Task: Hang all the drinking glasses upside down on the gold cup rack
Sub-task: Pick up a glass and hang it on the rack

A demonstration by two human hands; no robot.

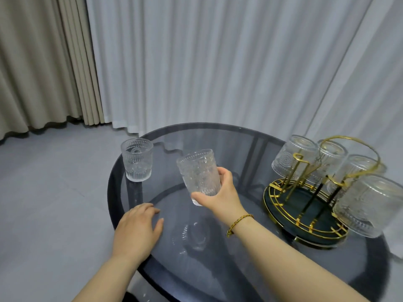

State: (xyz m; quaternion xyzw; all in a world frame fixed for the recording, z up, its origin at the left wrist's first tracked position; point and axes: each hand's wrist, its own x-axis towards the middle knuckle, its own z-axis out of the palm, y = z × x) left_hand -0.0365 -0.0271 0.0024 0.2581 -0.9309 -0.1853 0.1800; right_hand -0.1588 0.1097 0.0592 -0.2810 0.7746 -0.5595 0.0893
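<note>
Landmark = gold cup rack [305, 205], sitting at the right side of the round dark glass table [218, 269]

Nearest the camera: left hand [139, 229] lies palm-down on the tabletop, well left of the rack, fingers loosely spread, gripping nothing

Next out: right hand [220, 192], gold bracelet [238, 223] at the wrist, is closed around the held glass [198, 175]. Thumb sits near the base, fingers wrap the far side. Glass is lifted clear of the table, left of the rack and not touching it. Long axis near vertical, tilted slightly so the top leans left away from the rack; mouth points up, base down, so not inverted

Farther, well left of the rack: second glass [137, 159] stands upright on the tabletop near its left edge, mouth up, long axis vertical, untouched

On the rack itself: four hung glasses [292, 158] sit mouth-down on the gold prongs, bases pointing up and outward, axes slanted away from the rack centre. The rack's gold loop handle arcs over them

Beyond the table: pale curtains [218, 62] down to a grey floor
</note>
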